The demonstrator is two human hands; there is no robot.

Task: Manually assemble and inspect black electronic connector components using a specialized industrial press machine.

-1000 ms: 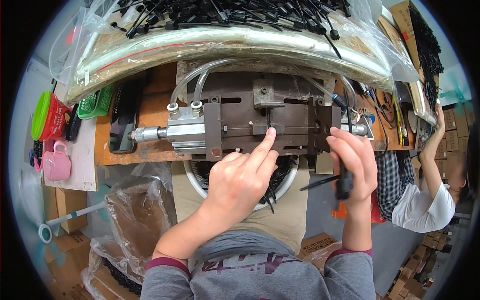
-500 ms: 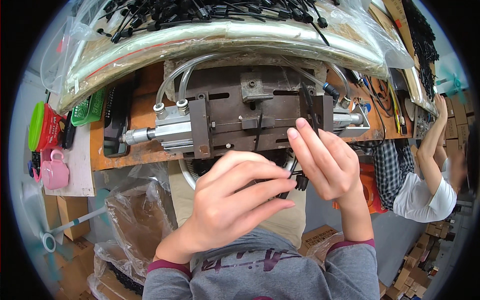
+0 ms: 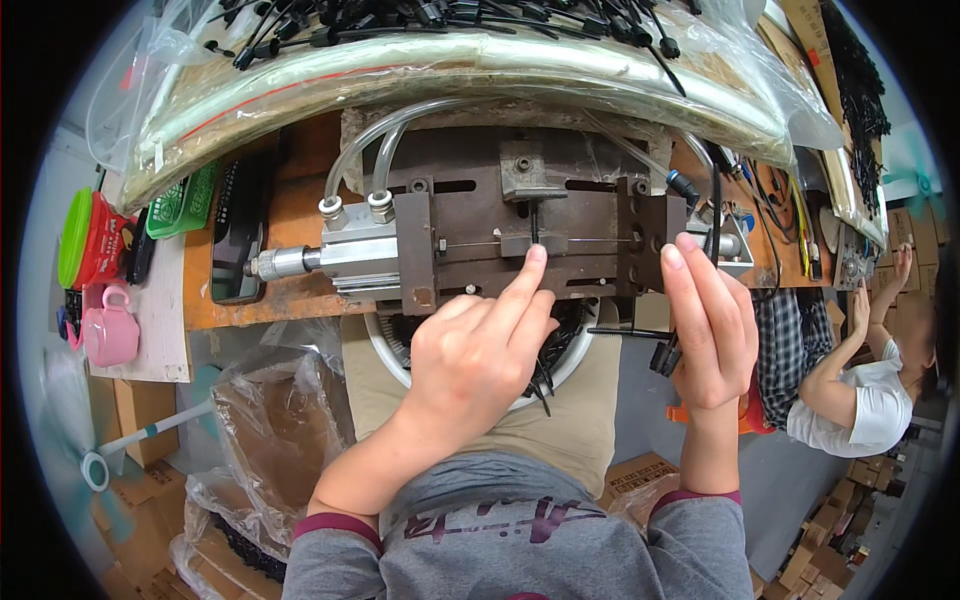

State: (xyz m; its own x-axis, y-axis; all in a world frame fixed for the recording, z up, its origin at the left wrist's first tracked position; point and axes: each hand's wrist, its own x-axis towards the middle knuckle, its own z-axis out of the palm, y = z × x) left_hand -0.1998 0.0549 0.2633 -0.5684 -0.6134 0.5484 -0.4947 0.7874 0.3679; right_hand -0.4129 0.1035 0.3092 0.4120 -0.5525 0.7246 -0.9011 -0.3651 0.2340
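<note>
My left hand point(image 3: 478, 350) reaches to the metal fixture point(image 3: 590, 268) with its index finger stretched out. The fingertip touches the lower end of a thin black strip point(image 3: 534, 222) set upright in the fixture's middle block; the other fingers are curled. My right hand point(image 3: 712, 335) is at the fixture's right end, closed on black plastic parts with thin ribbed stems point(image 3: 662, 358). One stem points left from the hand and another rises above the fingers. The thumb is largely hidden. Below the fixture, a round white-rimmed container point(image 3: 395, 368) holds more black pieces.
Clear hoses point(image 3: 352, 150) run to a silver cylinder point(image 3: 362, 255). Many black stemmed parts point(image 3: 440, 15) lie on the plastic-wrapped ledge behind. A pink cup point(image 3: 110, 330), red tub point(image 3: 108, 240) and green basket point(image 3: 185, 205) stand left. Another person point(image 3: 850, 385) is at the right.
My hands have moved apart. The left has gone forward, its index finger now on the strip in the fixture; the right has moved right with black parts. The view has shifted slightly.
</note>
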